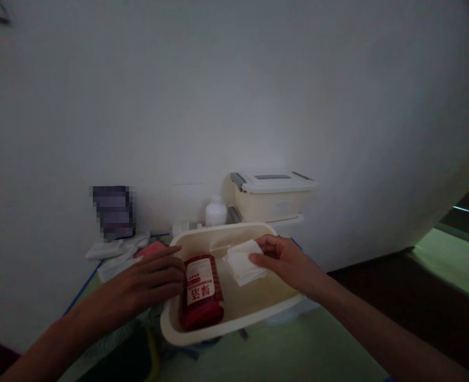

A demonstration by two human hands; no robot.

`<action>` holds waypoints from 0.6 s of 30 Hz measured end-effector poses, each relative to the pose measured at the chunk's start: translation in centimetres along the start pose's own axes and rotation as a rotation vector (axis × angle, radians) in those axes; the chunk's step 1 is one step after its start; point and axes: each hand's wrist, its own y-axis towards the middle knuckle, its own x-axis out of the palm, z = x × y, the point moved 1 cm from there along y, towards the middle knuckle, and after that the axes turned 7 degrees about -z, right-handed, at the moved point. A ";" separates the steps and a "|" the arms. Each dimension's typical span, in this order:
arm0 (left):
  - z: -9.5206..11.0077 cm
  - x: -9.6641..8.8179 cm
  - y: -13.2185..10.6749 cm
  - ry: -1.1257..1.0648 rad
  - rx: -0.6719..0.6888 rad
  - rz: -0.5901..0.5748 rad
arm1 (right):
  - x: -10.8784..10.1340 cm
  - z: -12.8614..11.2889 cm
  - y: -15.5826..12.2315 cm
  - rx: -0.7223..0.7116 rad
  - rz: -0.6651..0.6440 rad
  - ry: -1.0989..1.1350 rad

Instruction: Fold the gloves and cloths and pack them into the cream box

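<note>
Cream tub (238, 332): over the green desk (290, 347), long axis running left to right.
White stack (244, 262): over the tub's middle, pinched between thumb and fingers of the right hand (284, 260).
Red package (202, 289): inside the tub's left end, long axis near to far, left of the stack.
Left hand (150, 278): nearer the package, fingers extended at the rim; cannot tell whether it grips.

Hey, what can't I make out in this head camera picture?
All in the head view:
Tub: left rim partly hidden by the left hand.
Right hand: some fingertips hidden behind the white stack.
Bottle: the label's small print, too small and blurred.
Dark item by the wall: blurred by pixelation.
Dark green thing: cut off by the bottom edge.
</note>
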 end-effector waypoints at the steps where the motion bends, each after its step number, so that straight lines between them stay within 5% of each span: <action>1: -0.4 0.6 -0.6 -0.001 -0.010 -0.010 | 0.5 0.4 0.3 0.006 -0.010 0.008; 5: -1.8 2.0 -2.6 -0.048 -0.104 0.020 | 1.3 0.9 1.2 -0.016 0.011 0.026; 9: -2.6 1.7 -3.2 -0.322 -0.204 0.112 | 1.0 0.7 1.9 -0.031 0.048 0.091; 14: -4.3 1.1 -1.2 -0.628 -0.669 0.471 | 1.3 0.7 2.0 -0.045 0.032 0.059; 18: -4.8 1.2 1.5 -0.655 -0.748 0.322 | 1.4 0.6 1.9 -0.035 -0.006 0.013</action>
